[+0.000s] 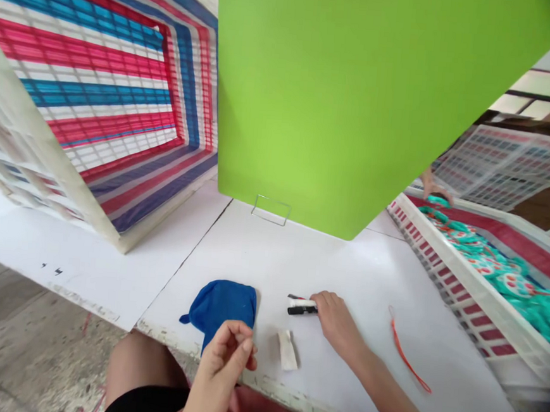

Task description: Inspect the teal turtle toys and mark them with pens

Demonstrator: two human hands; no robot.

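My right hand is closed over the ends of a small bundle of pens on the white table; a black-capped marker and a white barrel stick out to its left. Nearer my body, my left hand is held up with thumb and fingers pinched together; whatever may be between them is too small to make out. Just behind it lies a blue cloth piece with a small tab, partly covered by that hand. Between my hands rests a folded off-white strip. An orange cord loop lies right of my right forearm.
A large green board rises ahead, with a wire clip at its lower edge. To the left, a white crate lined with striped sheeting lies on its side. At right, another person's hand reaches into a white basket of teal pieces.
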